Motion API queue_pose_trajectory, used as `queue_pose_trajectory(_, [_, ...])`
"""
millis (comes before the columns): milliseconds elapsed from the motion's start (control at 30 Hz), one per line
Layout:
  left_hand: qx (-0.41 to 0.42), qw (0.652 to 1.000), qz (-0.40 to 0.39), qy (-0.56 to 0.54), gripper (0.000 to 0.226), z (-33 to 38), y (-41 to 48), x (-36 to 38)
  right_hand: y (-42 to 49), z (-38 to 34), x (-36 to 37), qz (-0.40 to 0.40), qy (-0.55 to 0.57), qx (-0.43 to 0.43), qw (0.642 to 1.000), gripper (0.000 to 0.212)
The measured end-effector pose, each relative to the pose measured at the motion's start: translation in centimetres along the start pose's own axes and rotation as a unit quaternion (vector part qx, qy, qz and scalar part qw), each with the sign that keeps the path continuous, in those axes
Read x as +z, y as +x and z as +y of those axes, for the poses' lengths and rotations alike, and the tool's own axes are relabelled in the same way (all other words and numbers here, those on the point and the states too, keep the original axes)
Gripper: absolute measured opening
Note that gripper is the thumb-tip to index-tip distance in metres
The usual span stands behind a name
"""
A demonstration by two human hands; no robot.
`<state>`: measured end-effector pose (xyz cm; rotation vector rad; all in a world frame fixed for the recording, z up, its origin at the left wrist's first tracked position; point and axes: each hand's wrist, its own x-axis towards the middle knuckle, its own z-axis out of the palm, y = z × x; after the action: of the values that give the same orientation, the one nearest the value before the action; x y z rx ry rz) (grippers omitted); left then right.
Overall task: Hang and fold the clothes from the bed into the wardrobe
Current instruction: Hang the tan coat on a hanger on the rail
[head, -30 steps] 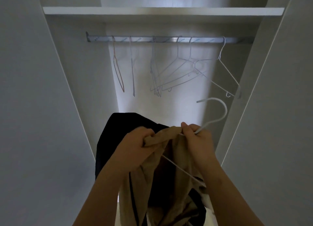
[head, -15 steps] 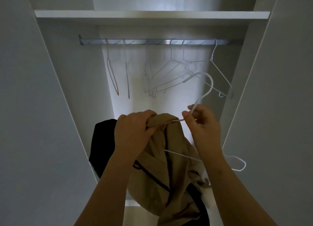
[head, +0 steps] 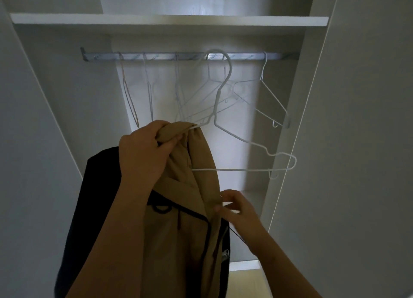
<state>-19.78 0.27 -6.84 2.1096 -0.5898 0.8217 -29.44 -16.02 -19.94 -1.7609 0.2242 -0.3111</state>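
Under left hand [head: 143,154] fingers: bunched top of tan garment [head: 192,208] plus one end of white wire hanger [head: 243,169], fingers curled tight round both. Above fingers, hanger hook up at wardrobe rail [head: 156,56], among empty hangers [head: 271,97]; whether hooked on, cannot tell. Lower down, right hand [head: 241,210] fingertips pinch garment's front edge. Behind left wrist, black garment [head: 100,197] hangs

- The left hand [head: 143,154] grips the top of the tan fabric garment [head: 183,230].
- One arm of the white wire hanger [head: 241,169] lies inside that top; the other juts rightwards, with the hook in front of the grey metal rail [head: 279,56].
- The right hand [head: 239,210] pinches the garment's right edge, below the hanger.
- A black cloth [head: 98,197] hangs behind the left forearm.
- Bare wire hangers [head: 274,98] hang on the rail.
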Motion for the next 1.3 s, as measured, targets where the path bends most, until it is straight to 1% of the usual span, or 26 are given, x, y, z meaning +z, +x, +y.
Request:
queue_pose_trajectory(33, [0.005,1.000,0.008,-0.005,0.029,0.0,0.1,-0.1,0.4,0.2,0.5,-0.042,-0.023,0.003,0.999,0.029])
queue_pose_trajectory(67, [0.008,1.000,0.014,-0.013,0.028,-0.1,0.2,-0.3,0.9,0.4,0.9,-0.061,-0.061,0.004,0.996,0.032])
queue_pose_trajectory(133, [0.009,0.999,0.018,-0.028,0.027,-0.4,0.2,-1.0,1.7,0.8,1.3,-0.055,-0.175,-0.011,0.983,0.022])
queue_pose_trajectory(167, [0.011,0.999,0.019,-0.030,0.026,-0.6,0.3,-1.4,2.0,1.0,1.3,-0.049,-0.210,-0.019,0.976,0.019])
queue_pose_trajectory(233, [0.020,0.999,0.015,-0.033,0.022,-1.3,0.5,-2.3,2.4,1.4,1.0,-0.054,-0.201,-0.038,0.977,0.017])
queue_pose_trajectory(300, [0.033,0.999,-0.006,-0.029,0.013,-2.2,0.7,-3.6,2.9,1.2,0.8,-0.070,-0.159,-0.041,0.984,0.015])
queue_pose_trajectory(333, [0.043,0.999,-0.018,-0.017,0.009,-2.7,0.8,-4.2,3.3,1.0,0.6,-0.067,-0.139,-0.036,0.987,0.018])
queue_pose_trajectory(400, [0.057,0.998,-0.041,0.003,0.011,-3.7,1.1,-5.6,4.3,0.4,0.0,-0.044,-0.107,-0.030,0.993,0.024])
queue_pose_trajectory(433, [0.059,0.997,-0.052,0.002,0.012,-4.1,1.2,-6.3,4.9,0.1,-0.4,-0.034,-0.111,-0.040,0.992,0.024])
queue_pose_trajectory(533, [0.061,0.995,-0.076,0.005,0.014,-5.3,1.6,-8.1,6.0,-1.1,-2.0,-0.048,-0.162,-0.103,0.980,0.021])
queue_pose_trajectory(600, [0.073,0.992,-0.098,0.016,0.021,-5.9,1.8,-9.0,6.5,-1.9,-3.0,-0.055,-0.207,-0.140,0.967,0.017])
queue_pose_trajectory(667, [0.089,0.988,-0.123,0.038,0.026,-6.3,2.0,-9.4,7.1,-2.5,-3.7,-0.045,-0.269,-0.142,0.951,0.015])
queue_pose_trajectory(733, [0.113,0.980,-0.147,0.073,0.016,-6.6,2.1,-9.4,7.6,-3.1,-4.1,-0.032,-0.317,-0.145,0.937,0.019])
queue_pose_trajectory(800, [0.142,0.968,-0.158,0.132,0.024,-6.9,2.1,-9.2,7.7,-3.6,-4.3,-0.020,-0.349,-0.157,0.924,0.021])
queue_pose_trajectory(867, [0.161,0.956,-0.147,0.198,0.029,-7.3,2.0,-8.7,7.5,-4.0,-4.3,-0.017,-0.369,-0.166,0.914,0.017])
queue_pose_trajectory(933, [0.163,0.951,-0.122,0.233,0.025,-7.5,1.7,-8.2,7.1,-4.6,-4.0,-0.008,-0.379,-0.167,0.910,0.015])
queue_pose_trajectory(967, [0.161,0.951,-0.106,0.240,0.026,-7.4,1.5,-7.9,6.9,-5.0,-3.8,0.001,-0.380,-0.164,0.910,0.017])
queue_pose_trajectory(1067, [0.153,0.952,-0.073,0.255,0.043,-6.6,0.5,-6.8,6.7,-6.2,-2.8,0.046,-0.372,-0.146,0.915,0.019])
queue_pose_trajectory(1167, [0.104,0.970,-0.039,0.218,0.034,-5.5,-0.5,-5.0,6.5,-7.3,-1.5,0.097,-0.321,-0.104,0.936,0.017])
queue_pose_trajectory(1233, [0.051,0.980,-0.042,0.189,0.028,-4.8,-1.2,-3.6,6.0,-7.9,-0.5,0.117,-0.275,-0.082,0.951,0.018])
queue_pose_trajectory(1300, [0.034,0.985,-0.060,0.161,0.025,-4.2,-2.1,-2.0,5.5,-8.8,0.5,0.123,-0.234,-0.075,0.961,0.019])
